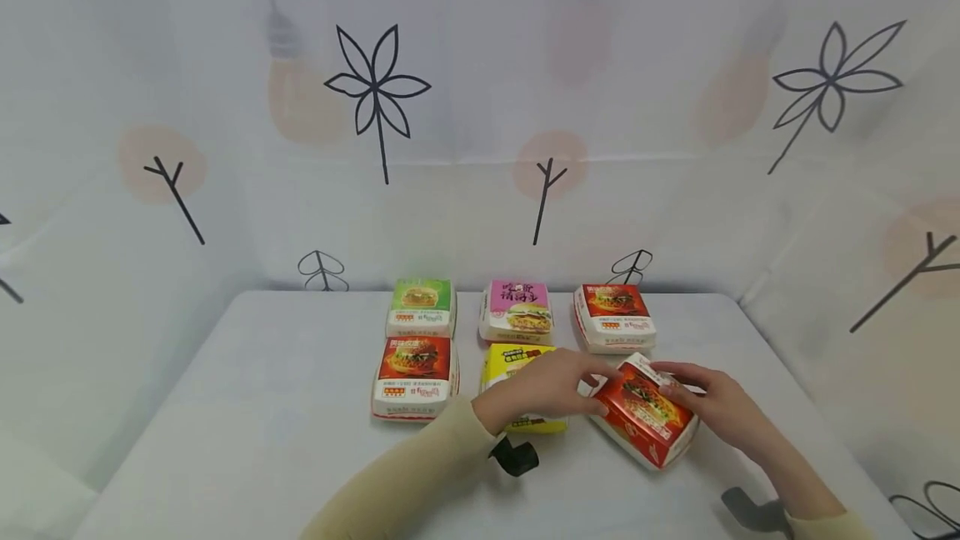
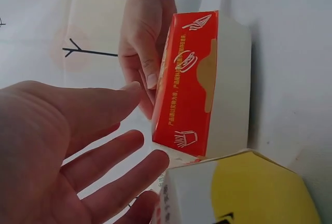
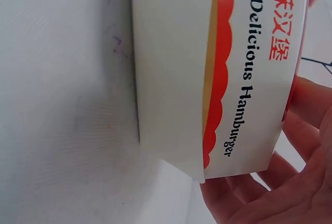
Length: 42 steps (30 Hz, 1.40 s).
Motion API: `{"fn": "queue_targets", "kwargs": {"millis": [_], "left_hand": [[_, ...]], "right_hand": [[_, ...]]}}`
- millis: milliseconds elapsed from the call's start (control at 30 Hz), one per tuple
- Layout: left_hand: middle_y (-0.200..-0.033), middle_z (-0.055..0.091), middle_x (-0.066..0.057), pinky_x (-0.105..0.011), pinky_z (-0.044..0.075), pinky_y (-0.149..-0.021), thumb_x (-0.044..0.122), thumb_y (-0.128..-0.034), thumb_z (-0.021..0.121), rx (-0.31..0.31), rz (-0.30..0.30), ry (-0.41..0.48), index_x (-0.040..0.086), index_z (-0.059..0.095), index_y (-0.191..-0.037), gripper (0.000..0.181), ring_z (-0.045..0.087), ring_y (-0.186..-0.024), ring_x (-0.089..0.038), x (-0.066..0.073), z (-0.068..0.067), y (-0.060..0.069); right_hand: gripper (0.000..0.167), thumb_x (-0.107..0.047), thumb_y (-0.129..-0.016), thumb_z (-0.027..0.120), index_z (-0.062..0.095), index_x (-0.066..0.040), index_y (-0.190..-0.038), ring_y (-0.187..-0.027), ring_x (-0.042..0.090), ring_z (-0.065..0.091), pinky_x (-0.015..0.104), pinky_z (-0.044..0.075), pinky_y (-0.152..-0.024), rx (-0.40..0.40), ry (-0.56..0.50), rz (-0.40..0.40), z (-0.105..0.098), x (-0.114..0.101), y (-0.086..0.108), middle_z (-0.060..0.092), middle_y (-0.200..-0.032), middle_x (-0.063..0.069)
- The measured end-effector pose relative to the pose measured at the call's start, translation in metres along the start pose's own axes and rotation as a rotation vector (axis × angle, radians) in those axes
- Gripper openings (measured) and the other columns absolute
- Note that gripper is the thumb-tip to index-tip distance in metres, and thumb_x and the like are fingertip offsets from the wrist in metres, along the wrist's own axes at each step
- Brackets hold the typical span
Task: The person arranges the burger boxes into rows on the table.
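A red and white hamburger box (image 1: 647, 411) sits at the front right of the table, turned askew to the other boxes. My right hand (image 1: 723, 408) holds it at its far right corner, thumb on the lid; the right wrist view shows fingers (image 3: 236, 193) wrapped behind the box's end. At the box's left side is my left hand (image 1: 540, 390), with loosely spread fingers in the left wrist view; whether they touch the cardboard I cannot tell. Beneath my left wrist lies a yellow hamburger box (image 1: 501, 363), partly covered by that hand.
Behind stand a green box (image 1: 420, 298), a pink box (image 1: 517, 305) and another red box (image 1: 613, 313) in a row. One more red box (image 1: 415, 369) is at front left, before the green one. A patterned cloth (image 1: 465, 107) hangs behind the white table (image 1: 247, 440).
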<state>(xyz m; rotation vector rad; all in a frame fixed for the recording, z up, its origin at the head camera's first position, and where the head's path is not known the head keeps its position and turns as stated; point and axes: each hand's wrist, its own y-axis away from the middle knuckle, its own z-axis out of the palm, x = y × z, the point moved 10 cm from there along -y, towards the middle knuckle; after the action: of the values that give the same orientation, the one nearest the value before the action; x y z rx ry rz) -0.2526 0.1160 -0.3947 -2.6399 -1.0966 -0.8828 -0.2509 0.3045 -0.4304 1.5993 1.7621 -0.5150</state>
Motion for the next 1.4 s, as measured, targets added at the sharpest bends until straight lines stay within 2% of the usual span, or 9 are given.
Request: {"fn": "queue_targets", "kwargs": {"millis": [133,267,367,567,767,867,1100,1233,1400], "left_hand": [[-0.12,0.063,0.017,-0.015,0.045,-0.078,0.034,-0.0915,0.073,-0.003,-0.002,-0.026,0.039,0.059,-0.138,0.049,0.057,-0.097,0.0,0.001,0.002,0.004],[-0.119,0.064,0.018,-0.014,0.043,-0.075,0.037,-0.0918,0.072,0.009,0.025,-0.078,0.037,0.06,-0.138,0.048,0.053,-0.09,0.0,0.008,0.0,0.005],[-0.124,0.063,0.018,-0.014,0.043,-0.08,0.039,-0.0923,0.071,-0.001,0.038,-0.104,0.037,0.06,-0.138,0.047,0.053,-0.095,0.0,0.012,0.0,0.006],[-0.132,0.059,0.019,-0.019,0.044,-0.091,0.042,-0.0914,0.071,-0.042,0.019,-0.097,0.038,0.058,-0.139,0.049,0.053,-0.11,0.0,0.013,0.004,0.006],[-0.137,0.055,0.019,-0.023,0.044,-0.096,0.042,-0.0896,0.073,-0.027,0.009,-0.097,0.038,0.057,-0.14,0.053,0.051,-0.118,-0.001,0.008,0.004,0.002],[-0.137,0.055,0.018,-0.022,0.045,-0.095,0.041,-0.0891,0.074,-0.013,0.006,-0.079,0.036,0.057,-0.14,0.054,0.051,-0.116,-0.002,0.006,0.004,-0.002],[-0.134,0.057,0.018,-0.022,0.046,-0.09,0.039,-0.0865,0.077,0.006,-0.006,-0.051,0.036,0.058,-0.139,0.056,0.051,-0.113,-0.003,0.004,0.001,-0.008],[-0.134,0.057,0.017,-0.023,0.047,-0.091,0.038,-0.0856,0.078,0.014,-0.022,-0.049,0.036,0.058,-0.139,0.057,0.051,-0.114,-0.003,0.002,0.002,-0.009],[-0.134,0.057,0.018,-0.024,0.047,-0.094,0.038,-0.085,0.079,0.036,-0.03,-0.08,0.036,0.059,-0.137,0.056,0.052,-0.115,-0.004,0.002,0.002,-0.01]], "right_hand": [[0.057,-0.04,-0.097,0.063,0.056,-0.002,-0.139,-0.122,0.052,0.049,0.055,0.053,-0.088,0.026,0.037,0.001,-0.001,0.0,0.003,0.05,-0.139,0.031],[0.061,-0.045,-0.097,0.062,0.054,-0.002,-0.14,-0.12,0.053,0.049,0.053,0.055,-0.086,0.039,0.055,0.025,-0.001,0.002,0.004,0.05,-0.138,0.032],[0.063,-0.047,-0.097,0.06,0.054,-0.001,-0.14,-0.121,0.054,0.049,0.053,0.054,-0.086,0.036,0.05,0.033,0.0,0.002,0.004,0.05,-0.138,0.032],[0.064,-0.045,-0.098,0.061,0.051,0.0,-0.142,-0.119,0.054,0.049,0.053,0.055,-0.084,0.046,0.084,0.044,0.0,0.003,0.004,0.048,-0.138,0.034],[0.068,-0.041,-0.095,0.066,0.046,0.0,-0.145,-0.124,0.052,0.047,0.057,0.052,-0.09,0.047,0.097,0.001,0.0,-0.001,0.003,0.044,-0.142,0.034],[0.07,-0.041,-0.094,0.067,0.045,0.0,-0.146,-0.128,0.051,0.044,0.057,0.049,-0.094,0.029,0.064,-0.009,0.002,0.0,0.002,0.042,-0.145,0.033],[0.072,-0.038,-0.094,0.068,0.041,-0.001,-0.149,-0.129,0.056,0.039,0.06,0.047,-0.095,0.006,0.041,-0.029,0.002,-0.001,0.001,0.036,-0.149,0.032],[0.071,-0.035,-0.092,0.071,0.043,-0.002,-0.148,-0.13,0.056,0.038,0.062,0.047,-0.094,0.003,0.033,-0.048,0.001,-0.005,-0.001,0.037,-0.149,0.031],[0.063,-0.029,-0.092,0.073,0.049,-0.001,-0.143,-0.13,0.057,0.037,0.064,0.045,-0.095,-0.017,0.016,-0.118,0.003,-0.015,-0.001,0.039,-0.148,0.031]]}}
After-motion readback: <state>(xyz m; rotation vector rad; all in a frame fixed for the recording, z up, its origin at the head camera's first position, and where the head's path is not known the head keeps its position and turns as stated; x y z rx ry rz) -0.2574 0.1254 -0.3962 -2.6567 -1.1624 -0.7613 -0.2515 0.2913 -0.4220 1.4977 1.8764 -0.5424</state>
